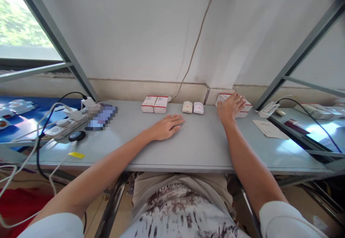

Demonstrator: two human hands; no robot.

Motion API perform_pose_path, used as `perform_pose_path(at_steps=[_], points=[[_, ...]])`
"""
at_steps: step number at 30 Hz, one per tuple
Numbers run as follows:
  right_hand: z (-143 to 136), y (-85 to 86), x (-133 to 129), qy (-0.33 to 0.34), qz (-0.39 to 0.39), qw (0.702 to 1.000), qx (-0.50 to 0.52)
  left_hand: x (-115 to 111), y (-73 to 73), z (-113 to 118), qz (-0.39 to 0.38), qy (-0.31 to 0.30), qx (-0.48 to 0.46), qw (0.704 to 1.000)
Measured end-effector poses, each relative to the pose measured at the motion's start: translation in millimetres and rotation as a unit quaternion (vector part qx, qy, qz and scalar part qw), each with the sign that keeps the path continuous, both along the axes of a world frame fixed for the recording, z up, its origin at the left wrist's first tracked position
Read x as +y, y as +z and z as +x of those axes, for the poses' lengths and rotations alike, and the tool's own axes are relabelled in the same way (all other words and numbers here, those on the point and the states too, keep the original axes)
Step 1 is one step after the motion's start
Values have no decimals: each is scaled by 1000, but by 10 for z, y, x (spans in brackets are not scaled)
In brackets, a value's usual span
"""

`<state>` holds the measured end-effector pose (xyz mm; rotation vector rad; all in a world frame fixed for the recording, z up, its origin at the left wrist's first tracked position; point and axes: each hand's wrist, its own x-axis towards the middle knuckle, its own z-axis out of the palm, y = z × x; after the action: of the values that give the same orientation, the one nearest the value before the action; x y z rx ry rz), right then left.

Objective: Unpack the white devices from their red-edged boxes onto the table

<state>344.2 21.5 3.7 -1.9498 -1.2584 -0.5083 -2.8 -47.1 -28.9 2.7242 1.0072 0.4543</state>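
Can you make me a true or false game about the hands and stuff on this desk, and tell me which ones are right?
1. The left hand lies on the gray desk. True.
2. The right hand rests on the phone. False: it is at the white-and-red boxes on the right.
3. Two small pale devices sit side by side. True.
4. The paper sheet lies left of the left hand. False: it lies right of the right hand.

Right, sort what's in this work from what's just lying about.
Likely in the work:
white-and-red cardboard boxes, some at the right hand;
two small rounded pale plastic devices.

Seemingly lying about:
pale rectangular paper sheet;
round black disc;
white plastic power strip.
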Motion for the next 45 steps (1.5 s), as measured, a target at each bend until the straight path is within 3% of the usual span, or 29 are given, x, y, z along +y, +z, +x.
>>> perform_pose_path(at_steps=[8,14,20,23,29,32,36,41,45], points=[[200,-141,104,-20,-16,1000,11,29,-48,-11,-14,0,15,1000],[179,-97,54,14,-42,999,14,-25,54,7,-26,1,23,999],[160,-79,40,0,-47,999,-1,-65,170,-4,28,4,-27,999],[134,-67,44,-7,-43,999,-14,-70,192,-19,30,10,-30,999],[-17,2,22,44,-8,999,-5,-77,202,-26,24,23,-26,999],[-133,21,12,88,27,996,-7,-73,201,-31,31,30,-21,999],[-329,10,-23,202,62,977,-7,-54,176,-42,42,41,-25,998],[-588,-13,-122,354,72,932,-32,-17,132,-48,76,60,-27,995],[-765,-22,-229,443,70,893,-43,-11,165,-24,109,111,-114,981]])
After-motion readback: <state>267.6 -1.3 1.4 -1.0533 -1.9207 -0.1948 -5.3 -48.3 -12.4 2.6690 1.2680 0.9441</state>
